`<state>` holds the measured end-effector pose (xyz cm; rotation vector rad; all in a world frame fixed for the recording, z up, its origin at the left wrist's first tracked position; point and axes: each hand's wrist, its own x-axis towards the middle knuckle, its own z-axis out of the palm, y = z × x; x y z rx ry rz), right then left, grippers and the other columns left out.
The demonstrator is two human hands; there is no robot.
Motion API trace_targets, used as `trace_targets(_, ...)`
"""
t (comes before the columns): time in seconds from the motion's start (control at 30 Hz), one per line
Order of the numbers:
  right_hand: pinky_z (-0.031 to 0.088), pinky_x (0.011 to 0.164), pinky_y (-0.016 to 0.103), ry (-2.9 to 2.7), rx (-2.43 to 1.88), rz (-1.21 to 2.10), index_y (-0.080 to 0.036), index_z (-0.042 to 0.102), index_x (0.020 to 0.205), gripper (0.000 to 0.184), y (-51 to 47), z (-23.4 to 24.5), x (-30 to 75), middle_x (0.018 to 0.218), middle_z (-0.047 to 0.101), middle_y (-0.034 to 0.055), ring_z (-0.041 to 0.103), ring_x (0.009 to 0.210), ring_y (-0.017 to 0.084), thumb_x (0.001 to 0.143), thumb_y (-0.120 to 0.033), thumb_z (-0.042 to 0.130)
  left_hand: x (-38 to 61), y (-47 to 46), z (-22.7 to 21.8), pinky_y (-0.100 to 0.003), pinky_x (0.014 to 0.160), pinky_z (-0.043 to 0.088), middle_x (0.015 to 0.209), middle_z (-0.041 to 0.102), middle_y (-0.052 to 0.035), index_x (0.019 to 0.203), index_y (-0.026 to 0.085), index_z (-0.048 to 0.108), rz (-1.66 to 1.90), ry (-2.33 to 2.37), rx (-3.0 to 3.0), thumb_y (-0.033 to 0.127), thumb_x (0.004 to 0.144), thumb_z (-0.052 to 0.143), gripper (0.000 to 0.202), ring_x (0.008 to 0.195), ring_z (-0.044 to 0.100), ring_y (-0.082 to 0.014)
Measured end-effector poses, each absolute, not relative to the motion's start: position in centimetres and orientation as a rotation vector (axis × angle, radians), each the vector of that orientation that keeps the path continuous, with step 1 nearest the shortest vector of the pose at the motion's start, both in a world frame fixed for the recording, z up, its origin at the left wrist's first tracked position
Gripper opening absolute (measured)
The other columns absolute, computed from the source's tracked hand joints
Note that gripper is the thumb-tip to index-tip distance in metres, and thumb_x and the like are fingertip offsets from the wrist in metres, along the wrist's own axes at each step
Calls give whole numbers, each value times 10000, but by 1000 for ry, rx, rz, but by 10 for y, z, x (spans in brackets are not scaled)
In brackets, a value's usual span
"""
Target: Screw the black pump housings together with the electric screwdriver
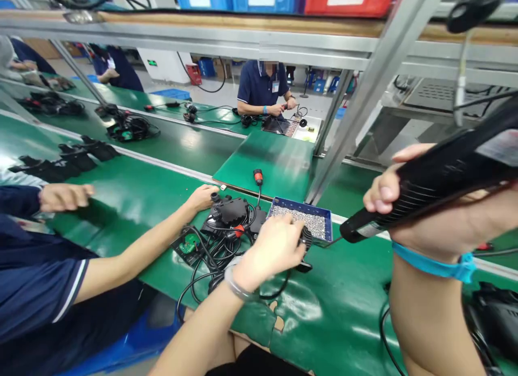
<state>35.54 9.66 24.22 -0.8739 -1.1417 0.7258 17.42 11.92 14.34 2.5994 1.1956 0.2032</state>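
My right hand (437,203) is closed round a black electric screwdriver (441,173), tilted so that its thin bit points left and down by the front corner of the blue tray (275,202). The tray holds many small silvery screws (309,220). My left hand (279,245), with a pale bangle at its wrist, reaches over the bench with its fingers curled on a black ribbed housing (306,237) just in front of the tray. Most of the housing is hidden under the hand. A black cable runs below it.
Left of my hand lies a heap of black units and cables (226,219) with a co-worker's hand (204,197) at it. A red-and-black connector (258,176) lies behind. A metal post (352,117) rises beyond the tray. Black parts (496,316) lie at right.
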Motion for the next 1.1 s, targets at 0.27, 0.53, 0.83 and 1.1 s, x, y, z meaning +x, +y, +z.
trace_targets(0.27,398,337,286,-1045,-714,896,-184,717,778,727,100,231,345,466,594,29,537,366,160,829,-820,369,182,103,140,-481,859,577,1130,644,-190,1175,112,648,159,1501,2510,627,878,625,595,1037,674,-380)
trace_targets(0.53,394,328,275,-1039,-722,929,-192,727,768,759,93,232,344,456,581,15,529,357,153,826,-858,367,157,123,130,-448,1111,484,1389,555,-148,1410,148,507,254,821,2522,136,848,630,576,1280,577,-310)
trace_targets(0.83,374,317,274,-1032,-606,963,-187,711,774,807,103,220,323,455,571,22,500,333,154,778,-911,354,153,130,109,-491,1193,408,1473,501,-139,1321,197,525,386,673,2394,125,840,714,521,1413,466,-311)
trace_targets(1.1,420,321,262,-1228,-537,1198,-224,732,809,712,107,220,321,493,621,7,537,351,149,763,-880,459,151,131,108,-490,1154,445,1436,550,-142,1344,195,537,419,667,2370,145,839,743,548,1374,509,-306)
